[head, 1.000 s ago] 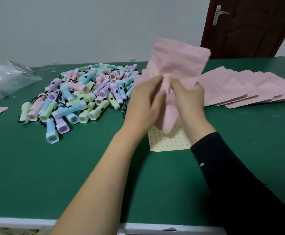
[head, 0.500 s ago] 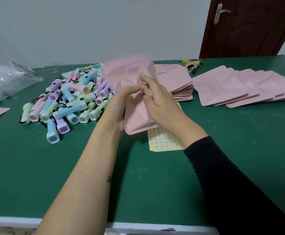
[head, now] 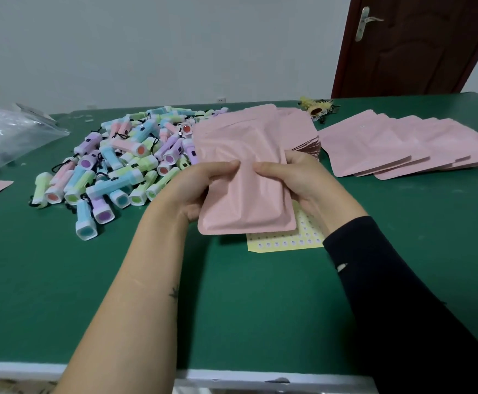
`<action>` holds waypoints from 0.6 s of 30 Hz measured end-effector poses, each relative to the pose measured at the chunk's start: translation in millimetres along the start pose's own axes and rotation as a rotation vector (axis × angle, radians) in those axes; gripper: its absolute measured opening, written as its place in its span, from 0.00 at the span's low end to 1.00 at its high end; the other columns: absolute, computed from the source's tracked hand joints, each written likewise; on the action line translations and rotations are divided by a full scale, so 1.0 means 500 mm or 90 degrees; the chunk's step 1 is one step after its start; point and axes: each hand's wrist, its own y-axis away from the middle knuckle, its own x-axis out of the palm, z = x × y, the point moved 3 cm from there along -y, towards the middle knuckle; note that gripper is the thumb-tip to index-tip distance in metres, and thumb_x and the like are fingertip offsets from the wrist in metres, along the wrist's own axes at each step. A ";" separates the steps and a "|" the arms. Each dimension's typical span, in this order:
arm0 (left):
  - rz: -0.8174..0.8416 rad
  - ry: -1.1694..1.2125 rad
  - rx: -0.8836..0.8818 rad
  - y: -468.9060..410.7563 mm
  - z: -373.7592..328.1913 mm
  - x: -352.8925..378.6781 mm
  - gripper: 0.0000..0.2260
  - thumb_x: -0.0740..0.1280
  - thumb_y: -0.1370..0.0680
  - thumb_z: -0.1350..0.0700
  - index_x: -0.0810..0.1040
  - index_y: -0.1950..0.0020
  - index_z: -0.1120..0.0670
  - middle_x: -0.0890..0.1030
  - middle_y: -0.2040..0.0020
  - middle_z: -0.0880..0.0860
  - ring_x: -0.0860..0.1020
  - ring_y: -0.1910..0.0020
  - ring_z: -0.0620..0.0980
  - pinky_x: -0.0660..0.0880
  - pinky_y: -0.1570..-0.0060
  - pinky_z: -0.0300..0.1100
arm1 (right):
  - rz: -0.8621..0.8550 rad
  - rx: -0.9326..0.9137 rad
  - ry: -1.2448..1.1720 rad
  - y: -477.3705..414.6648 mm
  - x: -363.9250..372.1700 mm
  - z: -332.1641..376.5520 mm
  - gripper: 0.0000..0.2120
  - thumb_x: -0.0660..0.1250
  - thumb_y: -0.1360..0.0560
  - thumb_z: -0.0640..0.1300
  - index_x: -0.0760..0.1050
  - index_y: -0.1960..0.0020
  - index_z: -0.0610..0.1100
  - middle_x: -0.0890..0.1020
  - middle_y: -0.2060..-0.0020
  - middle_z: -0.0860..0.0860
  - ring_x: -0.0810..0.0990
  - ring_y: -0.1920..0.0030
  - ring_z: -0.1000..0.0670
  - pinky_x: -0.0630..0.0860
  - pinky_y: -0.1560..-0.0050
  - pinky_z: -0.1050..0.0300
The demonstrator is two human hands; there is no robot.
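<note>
two hands hold one pink pouch (head: 246, 194) just above the green tabletop (head: 232, 308) at the centre of the frame, its near end over a yellow sticker sheet (head: 286, 243). the left hand (head: 195, 189) and the right hand (head: 300, 177) each have a closed grip on a long edge of the pouch, thumbs laid across its top face and almost meeting, fingers curled beneath. the pouch bulges in the middle, which suggests something is already inside, though the contents cannot be seen. left of centre lies a heap of small pastel torches (head: 118, 166). behind the pouch sits a stack of flat pouches (head: 303, 132), and a fanned row of more pouches (head: 402, 146) runs to the right edge. a clear plastic bag (head: 10, 132) rests at the upper left. the step in hand looks like settling the contents and flattening the pouch before closing it. the next move would call for sliding both thumbs to the far end and pressing the mouth shut along its whole width, with the pouch kept level so nothing slips out. whether that end is sealed yet cannot be told.
</note>
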 end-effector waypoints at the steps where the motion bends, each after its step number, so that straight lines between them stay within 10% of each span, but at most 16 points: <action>1: -0.028 -0.021 0.006 -0.002 0.000 -0.004 0.07 0.68 0.23 0.59 0.82 0.49 0.61 0.86 0.56 0.55 0.85 0.60 0.51 0.81 0.65 0.42 | -0.003 -0.008 0.007 0.001 -0.001 0.000 0.09 0.77 0.32 0.40 0.82 0.52 0.44 0.87 0.60 0.51 0.86 0.59 0.52 0.80 0.63 0.61; 9: -0.114 -0.080 0.052 -0.020 0.002 -0.016 0.03 0.69 0.22 0.62 0.81 0.49 0.58 0.86 0.59 0.53 0.85 0.63 0.50 0.81 0.65 0.42 | -0.021 0.023 -0.022 -0.001 0.004 -0.006 0.11 0.75 0.28 0.48 0.81 0.50 0.43 0.87 0.55 0.49 0.85 0.52 0.46 0.82 0.48 0.49; 14: -0.101 -0.109 0.091 -0.023 0.005 -0.004 0.06 0.72 0.24 0.58 0.82 0.48 0.57 0.86 0.55 0.53 0.85 0.58 0.51 0.81 0.61 0.41 | -0.067 0.027 0.007 -0.003 0.004 -0.005 0.33 0.75 0.29 0.51 0.70 0.30 0.38 0.76 0.34 0.43 0.76 0.36 0.42 0.74 0.35 0.42; 18: -0.082 -0.125 0.111 -0.022 0.007 0.002 0.11 0.76 0.28 0.57 0.83 0.47 0.56 0.86 0.52 0.53 0.85 0.55 0.52 0.81 0.62 0.40 | -0.067 0.044 -0.002 -0.001 0.003 -0.008 0.24 0.75 0.29 0.51 0.76 0.37 0.40 0.83 0.44 0.45 0.83 0.45 0.44 0.78 0.41 0.44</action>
